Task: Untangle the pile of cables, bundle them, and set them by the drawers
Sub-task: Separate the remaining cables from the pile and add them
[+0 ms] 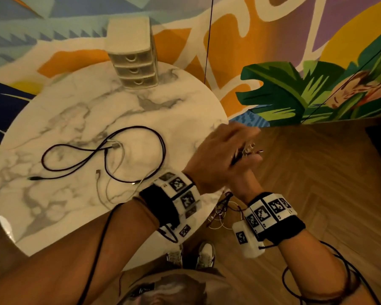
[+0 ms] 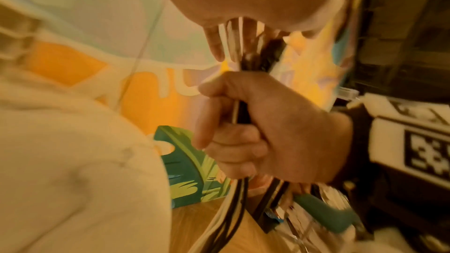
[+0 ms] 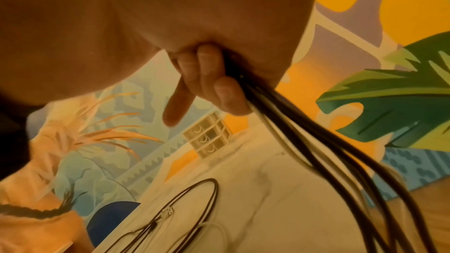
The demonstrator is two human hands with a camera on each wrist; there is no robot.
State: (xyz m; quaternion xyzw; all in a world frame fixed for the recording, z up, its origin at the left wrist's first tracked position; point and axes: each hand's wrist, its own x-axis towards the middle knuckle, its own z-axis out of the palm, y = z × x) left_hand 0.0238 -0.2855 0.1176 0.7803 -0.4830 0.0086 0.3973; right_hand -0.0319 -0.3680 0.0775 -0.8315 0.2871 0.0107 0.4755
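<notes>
A bundle of black and white cables [image 2: 239,195] stands upright in my right hand [image 2: 263,126], whose fist grips it just off the table's right edge. My left hand [image 1: 216,155] lies over the right hand [image 1: 250,166], its fingers [image 2: 214,43] curled round the bundle's connector ends [image 1: 249,149]. The bundle's tails [image 3: 311,147] hang down toward the floor [image 1: 220,213]. More loose cables [image 1: 110,155], black and white, lie tangled in the middle of the round marble table [image 1: 59,219]. The small white drawers [image 1: 134,62] stand at the table's far edge.
A painted mural wall rises behind the table. Wooden floor [image 1: 317,172] lies to the right, and my shoes [image 1: 205,254] stand by the table's near edge. A thin black cord [image 1: 208,40] hangs down beside the drawers. Sensor leads run along both forearms.
</notes>
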